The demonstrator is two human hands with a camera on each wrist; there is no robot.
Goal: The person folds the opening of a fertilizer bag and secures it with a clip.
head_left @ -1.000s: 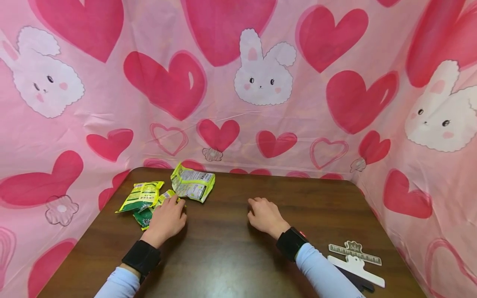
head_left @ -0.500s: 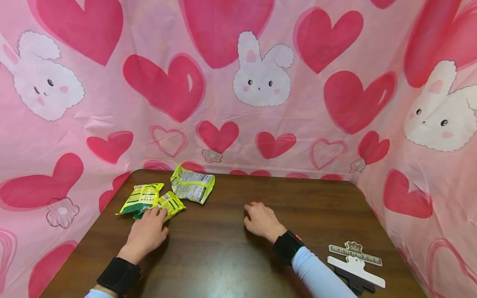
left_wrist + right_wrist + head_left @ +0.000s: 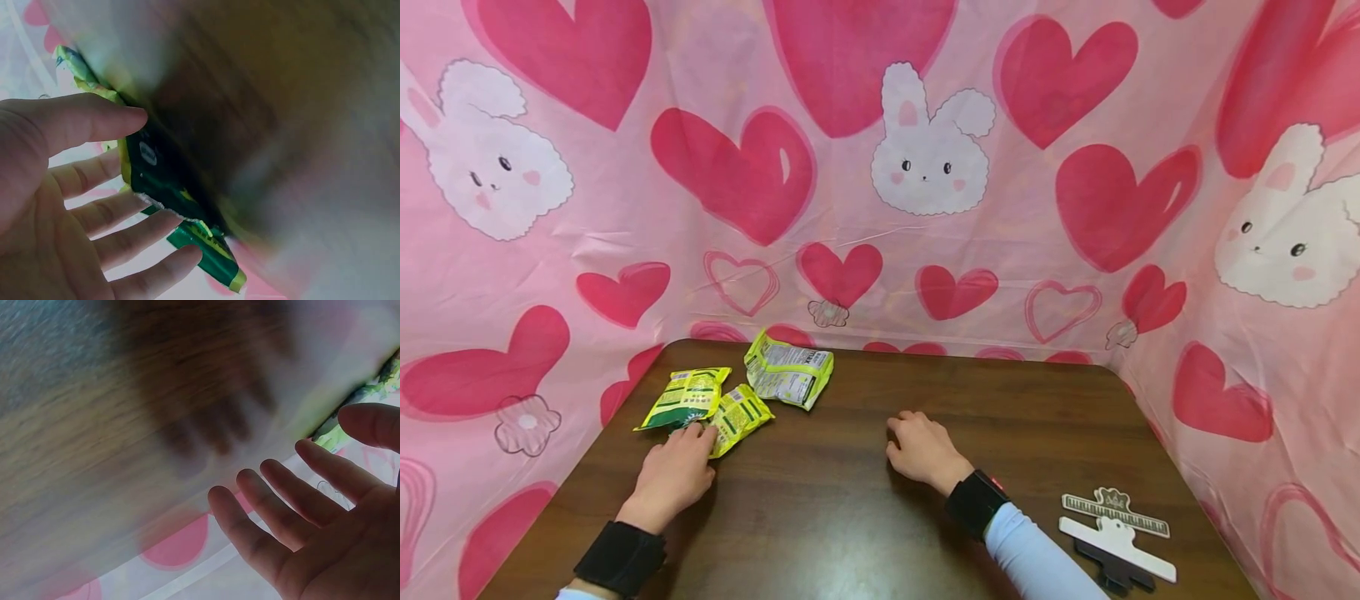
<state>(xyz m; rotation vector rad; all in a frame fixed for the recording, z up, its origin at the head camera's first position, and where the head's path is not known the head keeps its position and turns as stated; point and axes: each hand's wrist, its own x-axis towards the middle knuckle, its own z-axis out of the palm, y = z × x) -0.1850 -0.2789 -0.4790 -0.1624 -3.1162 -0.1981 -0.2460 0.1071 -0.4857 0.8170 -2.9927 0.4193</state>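
My left hand (image 3: pixel 672 473) lies at the near edge of a yellow-green packet (image 3: pixel 739 419), its fingertips at or over it; whether they touch cannot be told. In the left wrist view its fingers (image 3: pixel 119 240) are spread and fairly straight beside the packets' dark green side (image 3: pixel 164 164), not wrapped around anything. Left of that packet is another plump yellow and green one (image 3: pixel 687 397), partly overlapping it. Behind lies a lime and grey packet (image 3: pixel 788 371) with creased ends. My right hand (image 3: pixel 925 450) hovers over or rests on the table's middle, fingers loose, holding nothing.
A brown wooden table (image 3: pixel 850 500) reaches back to a pink cloth (image 3: pixel 895 242) printed with hearts and rabbits. At the right lie a patterned clip (image 3: pixel 1115 511), a white clip (image 3: pixel 1117 547) and a black clip (image 3: pixel 1112 568).
My left hand has drawn back toward the left and nearer me, uncovering more of the middle packet. My right hand has shifted slightly left and nearer me. The packets appear to stay in place.
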